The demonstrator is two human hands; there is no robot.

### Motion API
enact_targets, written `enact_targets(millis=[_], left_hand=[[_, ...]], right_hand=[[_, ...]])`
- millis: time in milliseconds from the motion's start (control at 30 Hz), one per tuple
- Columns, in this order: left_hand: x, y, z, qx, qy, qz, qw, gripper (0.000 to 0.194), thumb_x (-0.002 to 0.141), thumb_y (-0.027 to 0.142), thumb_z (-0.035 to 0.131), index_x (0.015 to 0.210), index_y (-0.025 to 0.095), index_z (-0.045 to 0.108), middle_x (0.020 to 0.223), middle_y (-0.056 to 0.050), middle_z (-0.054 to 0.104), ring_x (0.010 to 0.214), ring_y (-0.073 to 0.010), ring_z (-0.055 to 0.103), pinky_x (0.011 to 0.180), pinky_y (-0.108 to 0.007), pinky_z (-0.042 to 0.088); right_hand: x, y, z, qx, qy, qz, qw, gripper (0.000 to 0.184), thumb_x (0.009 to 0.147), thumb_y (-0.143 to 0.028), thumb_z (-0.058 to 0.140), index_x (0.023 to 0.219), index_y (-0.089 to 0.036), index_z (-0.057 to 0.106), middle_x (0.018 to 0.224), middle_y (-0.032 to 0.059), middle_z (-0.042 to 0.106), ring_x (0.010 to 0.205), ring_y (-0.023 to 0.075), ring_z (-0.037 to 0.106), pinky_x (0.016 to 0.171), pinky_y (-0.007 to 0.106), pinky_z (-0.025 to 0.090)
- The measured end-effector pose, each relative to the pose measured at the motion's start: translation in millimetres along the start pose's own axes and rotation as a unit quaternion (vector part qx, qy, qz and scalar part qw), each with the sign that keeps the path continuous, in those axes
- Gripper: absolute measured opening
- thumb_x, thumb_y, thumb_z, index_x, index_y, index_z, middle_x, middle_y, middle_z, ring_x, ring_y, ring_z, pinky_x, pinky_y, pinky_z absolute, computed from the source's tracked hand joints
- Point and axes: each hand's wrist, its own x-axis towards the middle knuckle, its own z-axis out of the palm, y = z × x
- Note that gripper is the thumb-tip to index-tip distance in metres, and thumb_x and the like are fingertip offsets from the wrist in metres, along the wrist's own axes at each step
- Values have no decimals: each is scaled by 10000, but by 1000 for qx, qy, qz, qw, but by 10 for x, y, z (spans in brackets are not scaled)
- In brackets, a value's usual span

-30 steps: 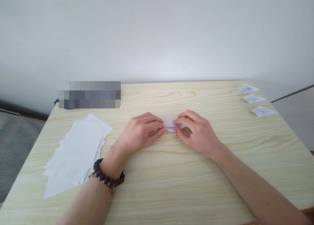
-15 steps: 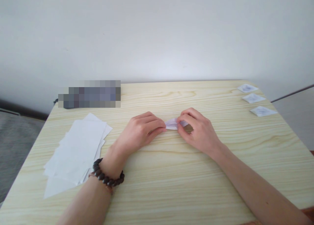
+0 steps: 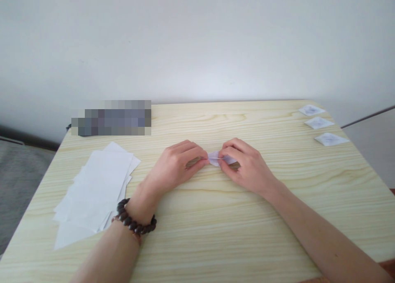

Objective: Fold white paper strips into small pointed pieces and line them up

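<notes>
Paper folding held between two bare hands over a wood-grain desk (head view).

A small, pale folded paper (image 3: 213, 158) lies at the centre of the desk (image 3: 234, 233), its long axis running roughly from 9 to 3 o'clock, with a raised crease line along its middle. Directions below are taken from this piece. The left hand (image 3: 175, 164), at 9 o'clock, has its grip closed in a pinch, thumb and fingertips together on the near-left end of the paper. The right hand (image 3: 249, 164), at 3 o'clock, pinches the paper farther along, thumb and index finger curved, their tips drawn close together on it; part of the paper shows behind these fingers. A short stretch of paper is exposed between the two grips. A dark beaded bracelet (image 3: 132, 224) encircles the left wrist.

Toward 8 to 9 o'clock, beyond the left hand, rests an overlapping, fanned stack of white sheets (image 3: 98, 184). Near 10 o'clock, at the far-left corner, sits a dark object (image 3: 115, 122), pixelated and not identifiable. Toward 2 o'clock, near the far-right corner, three diamond-shaped folded papers (image 3: 319, 122) lie apart in a slanting row. A pale wall (image 3: 197, 40) rises at 12 o'clock.
</notes>
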Motion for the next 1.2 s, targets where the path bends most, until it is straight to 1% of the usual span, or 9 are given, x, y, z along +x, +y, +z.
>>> enact_targets(millis=[200,300,367,500,633,733,900,1033,1200], left_hand=[[-12,30,-1,-18,6,-32,999,108,901,233,569,926,162,646,864,-41,654,784,-133,611,703,-234,485],[-19,16,-18,-32,19,-54,998,92,894,233,585,893,161,642,834,-27,653,737,-112,603,672,-209,471],[-19,-6,-37,-34,38,-67,996,86,880,228,607,853,157,649,819,-23,654,719,-104,599,649,-197,462],[-5,-57,-74,-28,76,-85,993,80,845,221,650,815,153,678,786,-20,672,675,-101,594,594,-188,453],[1,-89,-82,-50,94,-115,988,100,846,225,638,844,162,715,837,-31,726,728,-128,646,645,-213,486],[-6,-102,-75,-62,107,-135,983,120,852,238,626,848,169,725,847,-28,735,764,-142,663,661,-222,490],[-5,-91,-71,-52,98,-128,986,97,838,241,644,865,180,715,801,-3,716,689,-118,630,592,-206,459],[8,-51,-78,-52,86,-110,989,88,848,224,630,864,181,705,802,3,707,685,-105,616,597,-200,452],[13,-38,-77,-59,86,-105,989,92,855,235,631,869,175,699,819,-8,708,718,-116,624,627,-213,458]], right_hand=[[-14,-2,8,16,6,1,1000,64,841,-145,572,855,-169,630,900,65,636,823,185,612,745,326,499],[-25,25,-2,37,21,15,999,108,849,-155,582,951,-171,610,935,60,644,872,179,613,779,310,499],[-24,65,-9,49,34,29,998,148,854,-172,594,1003,-170,591,936,54,645,831,158,612,749,285,504],[-8,155,-18,45,52,45,997,109,846,-165,623,951,-184,602,869,22,645,703,120,598,675,253,503],[8,194,-18,48,70,54,995,61,857,-155,627,907,-189,636,834,12,668,656,104,599,635,230,503],[18,202,-18,60,78,57,993,64,858,-162,638,912,-183,663,840,21,693,678,110,621,637,227,509],[29,206,-25,94,87,66,990,70,854,-181,651,912,-193,688,842,26,716,717,131,652,633,237,520],[31,197,-24,108,90,57,988,54,847,-185,663,893,-186,692,852,38,723,745,140,664,651,245,524],[31,174,-25,122,76,32,989,45,856,-179,654,883,-172,690,850,44,717,746,128,657,652,234,511]])
